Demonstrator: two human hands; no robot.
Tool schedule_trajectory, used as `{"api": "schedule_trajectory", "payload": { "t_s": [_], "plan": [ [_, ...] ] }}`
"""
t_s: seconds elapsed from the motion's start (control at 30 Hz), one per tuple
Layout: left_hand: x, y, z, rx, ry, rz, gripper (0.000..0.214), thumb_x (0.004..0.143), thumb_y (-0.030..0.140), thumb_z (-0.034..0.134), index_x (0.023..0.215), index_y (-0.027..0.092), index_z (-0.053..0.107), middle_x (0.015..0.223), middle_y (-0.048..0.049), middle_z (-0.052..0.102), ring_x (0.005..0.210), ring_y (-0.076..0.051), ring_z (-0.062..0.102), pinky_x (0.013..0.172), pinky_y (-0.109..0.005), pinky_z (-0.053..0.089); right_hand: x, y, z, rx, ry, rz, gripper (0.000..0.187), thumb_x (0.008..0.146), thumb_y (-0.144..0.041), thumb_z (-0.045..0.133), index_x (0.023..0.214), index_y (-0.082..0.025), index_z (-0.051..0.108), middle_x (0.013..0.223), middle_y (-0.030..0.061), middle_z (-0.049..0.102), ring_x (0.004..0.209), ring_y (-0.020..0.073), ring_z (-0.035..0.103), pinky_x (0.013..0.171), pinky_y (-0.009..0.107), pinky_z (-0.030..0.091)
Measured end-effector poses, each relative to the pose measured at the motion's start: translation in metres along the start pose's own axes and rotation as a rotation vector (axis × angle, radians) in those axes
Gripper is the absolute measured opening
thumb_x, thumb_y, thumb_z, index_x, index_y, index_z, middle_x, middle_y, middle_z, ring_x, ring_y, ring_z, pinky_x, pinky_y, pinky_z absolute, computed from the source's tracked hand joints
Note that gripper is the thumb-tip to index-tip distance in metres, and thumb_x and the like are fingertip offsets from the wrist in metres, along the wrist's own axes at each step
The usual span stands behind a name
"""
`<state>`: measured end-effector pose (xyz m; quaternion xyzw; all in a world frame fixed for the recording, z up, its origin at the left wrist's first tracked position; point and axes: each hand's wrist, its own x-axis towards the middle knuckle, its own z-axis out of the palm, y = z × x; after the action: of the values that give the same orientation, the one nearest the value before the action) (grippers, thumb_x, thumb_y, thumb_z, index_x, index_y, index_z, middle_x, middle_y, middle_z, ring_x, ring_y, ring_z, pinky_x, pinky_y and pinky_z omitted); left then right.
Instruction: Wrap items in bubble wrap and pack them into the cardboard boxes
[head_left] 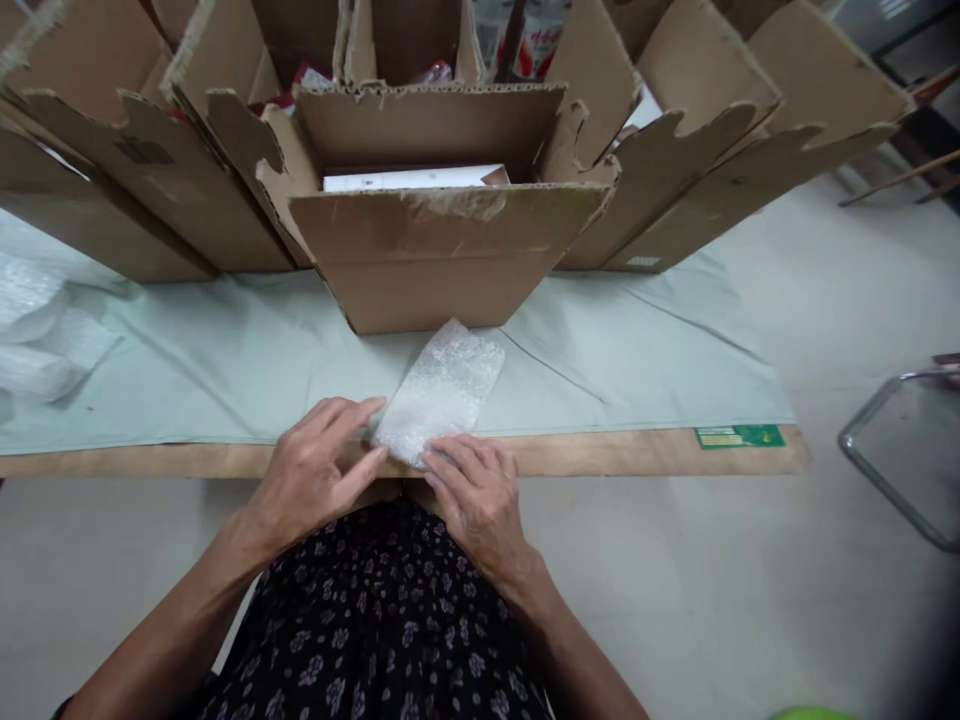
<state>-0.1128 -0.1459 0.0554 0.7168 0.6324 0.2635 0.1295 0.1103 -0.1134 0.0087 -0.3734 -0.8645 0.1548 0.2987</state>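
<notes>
A sheet of bubble wrap (442, 390), folded into a flat, clear pouch shape, lies slanted at the table's near edge. Whether anything is inside cannot be made out. My left hand (319, 455) is at its lower left side, thumb and forefinger apart, the tips close to or touching the edge. On its lower right corner rest the fingertips of my right hand (476, 485), the fingers stretched out over the plastic. Just behind the wrap stands an open cardboard box (442, 255) with a white box (412, 180) inside.
A pale green cloth (637, 350) covers the table, leaving a wooden front edge (600, 455) bare. More cardboard boxes (202, 190) stand in a row at the back. Loose bubble wrap (45, 330) lies at the left. A green label (739, 436) and a metal-framed chair (885, 460) are at the right.
</notes>
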Motion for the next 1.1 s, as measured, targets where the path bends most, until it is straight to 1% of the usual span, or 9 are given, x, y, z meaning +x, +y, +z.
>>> {"api": "schedule_trajectory", "payload": {
  "t_s": [0.1,0.2,0.3,0.4,0.5,0.7,0.9,1.0,1.1],
  "plan": [
    [-0.009,-0.002,-0.004,0.007,-0.058,0.191,0.041,0.091,0.011,0.060,0.130,0.022,0.065,0.139,-0.0140,0.063,0.132,-0.031,0.057,0.108,-0.048,0.051,0.002,0.002,-0.006,0.011,-0.024,-0.022,0.019,0.100,-0.021,0.062,0.118,-0.025,0.069,0.115,0.0041,0.078,0.109,0.0243,0.068,0.096,0.045,0.045],
    [-0.011,-0.007,0.000,0.008,-0.147,0.251,0.049,0.087,0.003,0.057,0.131,0.023,0.064,0.145,-0.0129,0.061,0.139,-0.032,0.052,0.113,-0.052,0.048,0.003,0.003,-0.008,-0.002,-0.073,-0.034,0.021,0.100,-0.024,0.063,0.121,-0.025,0.068,0.118,0.0056,0.077,0.111,0.0258,0.067,0.095,0.045,0.046],
    [-0.009,-0.011,0.005,0.013,-0.159,0.253,0.046,0.088,0.003,0.058,0.129,0.023,0.066,0.145,-0.0113,0.062,0.139,-0.032,0.051,0.112,-0.053,0.047,0.004,0.003,-0.008,0.033,-0.040,-0.034,0.023,0.101,-0.013,0.057,0.116,-0.024,0.070,0.115,0.0044,0.078,0.108,0.0235,0.068,0.091,0.042,0.049],
    [-0.006,-0.010,0.010,-0.037,-0.126,0.263,0.035,0.092,0.006,0.058,0.121,0.022,0.070,0.134,-0.0100,0.070,0.132,-0.030,0.057,0.109,-0.049,0.049,0.004,0.003,-0.009,0.152,0.003,0.023,0.021,0.103,-0.013,0.054,0.110,-0.024,0.071,0.104,0.0029,0.080,0.098,0.0210,0.071,0.088,0.041,0.052],
    [-0.002,-0.007,0.015,-0.136,-0.084,0.236,0.026,0.096,0.008,0.057,0.114,0.018,0.071,0.108,-0.0079,0.077,0.109,-0.024,0.066,0.096,-0.041,0.055,0.004,0.003,-0.011,0.241,0.045,0.085,0.018,0.103,-0.015,0.054,0.108,-0.025,0.069,0.098,0.0020,0.079,0.092,0.0196,0.072,0.085,0.040,0.054],
    [0.012,-0.003,0.024,-0.189,-0.019,0.061,0.022,0.097,0.012,0.059,0.116,0.013,0.071,0.094,-0.0068,0.076,0.086,-0.019,0.067,0.076,-0.032,0.058,-0.001,0.001,-0.021,0.086,0.301,0.028,0.028,0.093,-0.010,0.067,0.117,-0.024,0.067,0.112,0.0075,0.075,0.105,0.0236,0.069,0.089,0.042,0.053],
    [0.019,-0.003,0.034,-0.083,0.035,0.040,0.025,0.098,0.016,0.059,0.121,0.014,0.068,0.094,-0.0061,0.070,0.080,-0.018,0.066,0.076,-0.033,0.058,0.008,0.007,-0.011,-0.061,0.057,-0.018,0.023,0.096,-0.014,0.065,0.117,-0.022,0.068,0.122,0.0054,0.077,0.123,0.0282,0.064,0.101,0.046,0.045],
    [0.013,0.001,0.027,-0.094,0.087,0.024,0.031,0.097,0.017,0.061,0.127,0.011,0.064,0.113,-0.0131,0.066,0.099,-0.021,0.067,0.087,-0.037,0.058,0.018,0.014,-0.008,-0.038,0.062,0.002,0.020,0.099,-0.012,0.059,0.113,-0.022,0.070,0.113,0.0031,0.080,0.112,0.0245,0.069,0.098,0.044,0.045],
    [0.005,0.007,0.018,-0.126,0.058,0.101,0.033,0.094,0.014,0.065,0.127,0.012,0.065,0.131,-0.0173,0.062,0.121,-0.027,0.060,0.101,-0.043,0.054,0.025,0.019,-0.013,0.073,0.057,0.033,0.019,0.101,-0.013,0.056,0.111,-0.022,0.070,0.100,0.0029,0.080,0.095,0.0204,0.071,0.092,0.040,0.048]
  ]
}}
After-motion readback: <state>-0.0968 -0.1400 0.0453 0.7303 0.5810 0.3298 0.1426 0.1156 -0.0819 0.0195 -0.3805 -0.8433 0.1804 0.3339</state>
